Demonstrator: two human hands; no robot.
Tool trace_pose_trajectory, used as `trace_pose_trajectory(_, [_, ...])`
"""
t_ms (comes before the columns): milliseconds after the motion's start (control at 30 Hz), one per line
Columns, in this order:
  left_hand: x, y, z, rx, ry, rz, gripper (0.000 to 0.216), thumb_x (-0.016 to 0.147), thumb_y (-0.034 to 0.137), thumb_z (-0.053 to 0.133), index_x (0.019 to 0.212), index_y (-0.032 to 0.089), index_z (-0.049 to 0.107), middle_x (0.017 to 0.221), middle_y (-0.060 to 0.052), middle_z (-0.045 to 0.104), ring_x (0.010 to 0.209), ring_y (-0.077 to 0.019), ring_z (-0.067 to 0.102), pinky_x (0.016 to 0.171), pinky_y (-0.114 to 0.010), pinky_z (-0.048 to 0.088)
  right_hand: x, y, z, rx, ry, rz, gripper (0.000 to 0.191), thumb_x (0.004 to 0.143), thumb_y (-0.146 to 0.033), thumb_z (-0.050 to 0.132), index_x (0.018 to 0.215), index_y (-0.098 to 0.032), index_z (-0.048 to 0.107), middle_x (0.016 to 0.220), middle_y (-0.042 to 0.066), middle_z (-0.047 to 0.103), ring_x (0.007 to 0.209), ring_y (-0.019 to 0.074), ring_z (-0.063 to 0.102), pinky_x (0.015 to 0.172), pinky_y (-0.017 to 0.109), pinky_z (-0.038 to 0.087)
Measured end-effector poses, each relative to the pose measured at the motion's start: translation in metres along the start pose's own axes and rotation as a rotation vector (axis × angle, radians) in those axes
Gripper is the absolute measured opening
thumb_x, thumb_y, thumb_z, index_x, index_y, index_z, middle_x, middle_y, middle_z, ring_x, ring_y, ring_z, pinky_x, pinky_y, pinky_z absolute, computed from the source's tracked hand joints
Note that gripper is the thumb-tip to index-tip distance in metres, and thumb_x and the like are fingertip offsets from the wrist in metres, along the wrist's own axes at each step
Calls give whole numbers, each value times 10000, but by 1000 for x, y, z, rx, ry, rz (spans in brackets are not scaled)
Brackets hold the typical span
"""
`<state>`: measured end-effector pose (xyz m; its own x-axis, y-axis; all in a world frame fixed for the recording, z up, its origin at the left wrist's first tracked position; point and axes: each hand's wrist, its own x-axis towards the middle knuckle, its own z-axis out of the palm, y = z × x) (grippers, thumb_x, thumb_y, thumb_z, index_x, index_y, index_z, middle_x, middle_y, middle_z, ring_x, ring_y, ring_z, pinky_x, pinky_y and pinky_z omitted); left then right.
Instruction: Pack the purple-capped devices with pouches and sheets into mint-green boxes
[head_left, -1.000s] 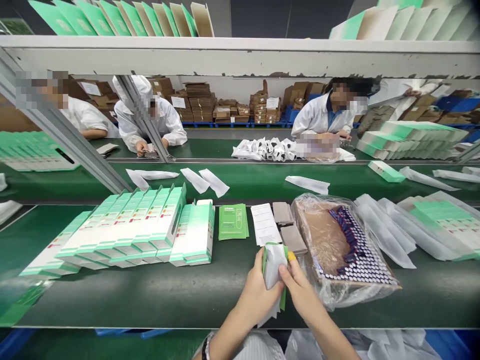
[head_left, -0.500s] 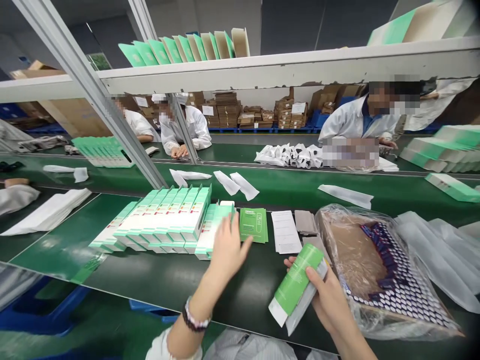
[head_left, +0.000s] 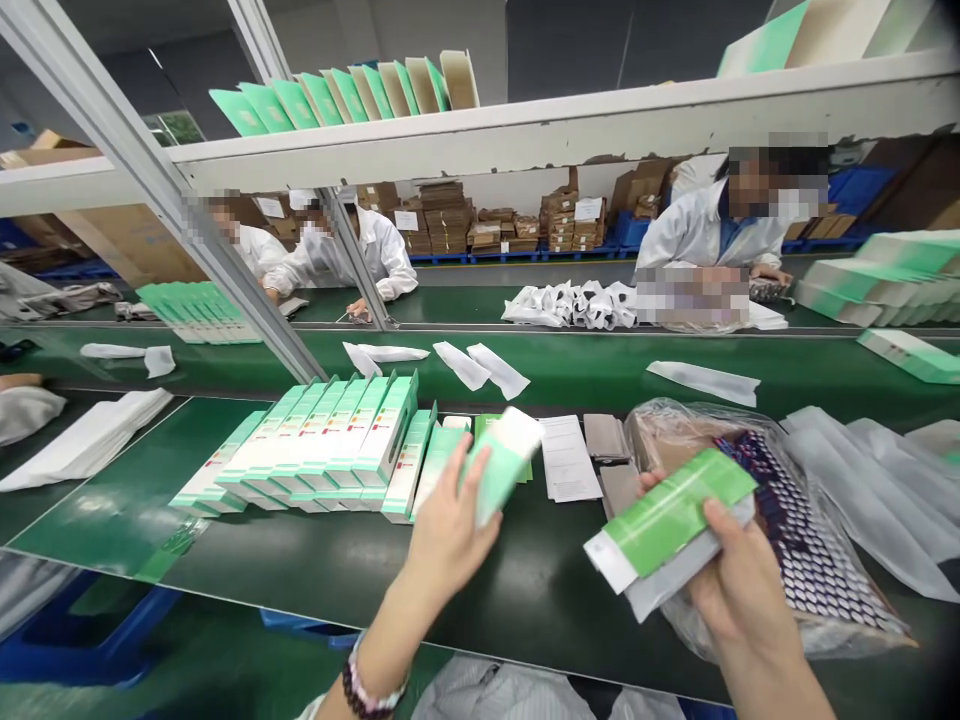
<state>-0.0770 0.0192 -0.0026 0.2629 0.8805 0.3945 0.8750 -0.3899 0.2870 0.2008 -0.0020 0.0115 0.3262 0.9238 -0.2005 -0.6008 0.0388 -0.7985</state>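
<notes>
My left hand (head_left: 454,510) is closed on a small pale green and white box (head_left: 506,465), held tilted just right of the row of boxes. In my right hand (head_left: 739,570) is a bundle: a glossy green leaflet (head_left: 679,510) on top, with a white paper end (head_left: 609,562) and a greyish-white sleeve (head_left: 652,592) under it. Several green and white boxes (head_left: 326,430) stand leaning in a row to the left of my left hand. Behind the held box, a stack of green leaflets (head_left: 527,470) is mostly hidden. White printed sheets (head_left: 570,460) lie between my hands.
A plastic-lined carton (head_left: 840,560) of small dark, silver-ended cylinders stands at right, beside translucent sleeves (head_left: 877,500). Grey packets (head_left: 606,438) lie left of it. White sleeves (head_left: 487,368) rest on the green belt. A slanted metal post (head_left: 225,270) rises at left; co-workers sit opposite.
My left hand has gone from open above the boxes to holding one, lifted to the right. My right hand has moved right and up with the bundle, turning it flatter.
</notes>
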Motion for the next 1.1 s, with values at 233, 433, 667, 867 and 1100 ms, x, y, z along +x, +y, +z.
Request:
trace_pose_trajectory(233, [-57,32,22,-212,1,354,711,805,166,616,1436,208,291,1538,-207,329,1283,-308,522,866,-419,565,22,-6,13,-94,-58,-6,532,725,-340,815,1191,-234,580,981,66,761,994,281,715,824,384,618])
trace_pose_trajectory(433, [-58,38,24,-260,10,383,635,781,142,606,1372,193,380,1479,-190,439,1282,-278,538,904,-395,564,35,4,14,-157,-137,86,488,721,-338,820,1119,-237,555,957,70,756,946,296,723,773,421,615])
trace_pose_trajectory(667, [-49,52,38,-281,173,247,613,774,86,614,1346,174,411,1458,-183,470,1262,-267,558,890,-390,574,16,38,17,-463,-69,-203,448,804,-440,731,1150,-261,510,1077,71,716,1020,277,685,907,441,546])
trace_pose_trajectory(867, [-46,65,57,-316,321,228,715,772,97,669,1411,169,356,1416,-179,481,1272,-286,514,980,-435,519,-14,47,18,-640,-219,-150,656,849,-440,670,1412,-269,379,1340,74,597,1215,252,582,1009,397,493])
trace_pose_trajectory(1100, [-23,65,46,-971,-35,-163,790,733,292,765,1414,211,372,1369,-142,518,1151,-287,585,984,-440,504,-35,33,20,-899,-623,-438,685,849,-249,682,1458,-333,379,1431,43,526,1290,247,526,1116,394,399])
